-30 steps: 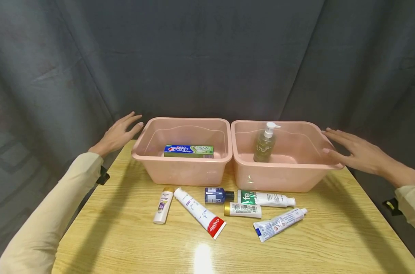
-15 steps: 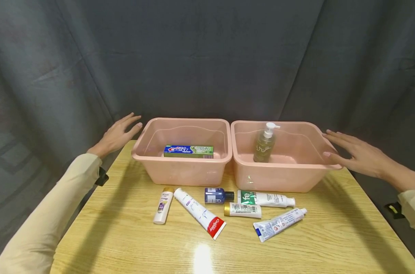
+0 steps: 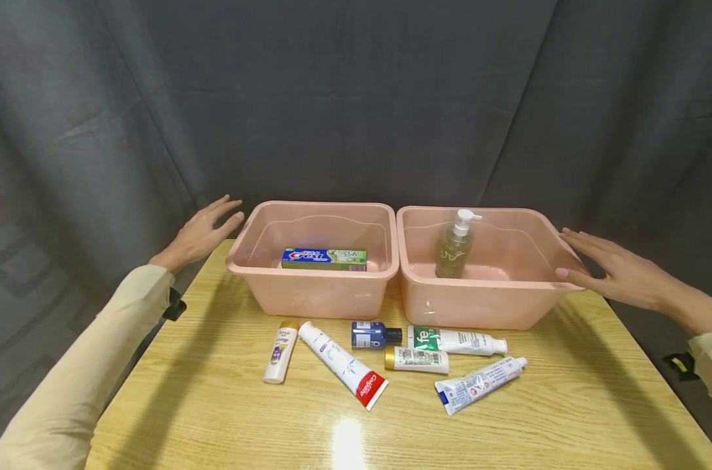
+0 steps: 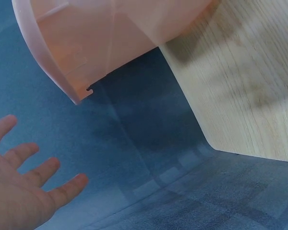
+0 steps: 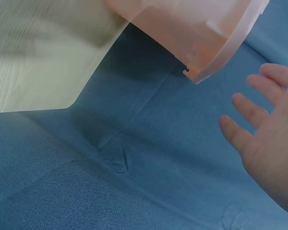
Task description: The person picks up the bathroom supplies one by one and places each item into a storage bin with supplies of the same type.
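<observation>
Two pink plastic bins stand side by side at the back of the table. Beside the outer end of the left bin (image 3: pixel 315 294), my left hand (image 3: pixel 200 232) hovers with fingers spread, holding nothing; the left wrist view shows a gap between the fingertips (image 4: pixel 79 180) and the bin. My right hand (image 3: pixel 626 271) is at the outer end of the right bin (image 3: pixel 473 305), fingers extended and nothing held; in the right wrist view they are apart from the rim. A Crest toothpaste box (image 3: pixel 323 259) lies in the left bin. Inside the right bin stands a pump bottle (image 3: pixel 453 248).
In front of the bins lie a gold-capped white bottle (image 3: pixel 279 354), a Colgate tube (image 3: pixel 343 367), a small blue bottle (image 3: pixel 368 335), a gold-capped tube (image 3: pixel 419 360), a green-and-white tube (image 3: pixel 458 341) and a blue-and-white tube (image 3: pixel 479 385). A dark curtain (image 3: pixel 344 104) hangs behind the table.
My right hand has drifted slightly outward and down, away from the right bin's rim. The left hand has barely shifted. Bins and tabletop items have stayed where they were.
</observation>
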A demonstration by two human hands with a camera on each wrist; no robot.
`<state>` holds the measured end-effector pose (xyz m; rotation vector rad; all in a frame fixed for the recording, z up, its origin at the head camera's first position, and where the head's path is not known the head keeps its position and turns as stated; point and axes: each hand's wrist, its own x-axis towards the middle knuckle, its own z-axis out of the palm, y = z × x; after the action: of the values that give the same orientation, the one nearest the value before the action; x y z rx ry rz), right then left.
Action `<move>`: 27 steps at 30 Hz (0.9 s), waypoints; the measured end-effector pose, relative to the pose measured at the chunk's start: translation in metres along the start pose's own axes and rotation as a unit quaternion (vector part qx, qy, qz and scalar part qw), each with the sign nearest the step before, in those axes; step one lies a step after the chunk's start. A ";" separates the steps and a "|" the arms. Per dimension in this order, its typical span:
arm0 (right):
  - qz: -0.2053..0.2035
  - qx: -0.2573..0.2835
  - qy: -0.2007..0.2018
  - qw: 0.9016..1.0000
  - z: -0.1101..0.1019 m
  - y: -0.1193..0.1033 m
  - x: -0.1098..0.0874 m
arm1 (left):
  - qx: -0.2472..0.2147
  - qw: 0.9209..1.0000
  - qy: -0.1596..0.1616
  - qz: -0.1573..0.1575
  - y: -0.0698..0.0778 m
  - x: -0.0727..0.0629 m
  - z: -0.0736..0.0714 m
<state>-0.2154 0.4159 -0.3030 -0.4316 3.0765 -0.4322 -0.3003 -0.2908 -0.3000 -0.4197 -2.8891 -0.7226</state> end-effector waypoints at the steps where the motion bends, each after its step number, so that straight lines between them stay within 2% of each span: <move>1: -0.001 0.002 -0.001 1.000 0.000 0.000 0.000 | -0.001 1.000 0.001 0.001 0.000 0.000 0.000; 12: -0.022 0.045 -0.002 0.999 0.002 -0.002 -0.004 | -0.015 1.000 0.003 -0.004 -0.001 -0.003 0.001; 27: -0.029 0.042 -0.012 0.999 0.007 -0.006 0.000 | -0.044 0.999 0.005 -0.020 -0.003 -0.010 0.001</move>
<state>-0.2132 0.4087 -0.3079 -0.5195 3.0159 -0.5523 -0.2916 -0.2951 -0.3040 -0.3678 -2.8725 -0.8574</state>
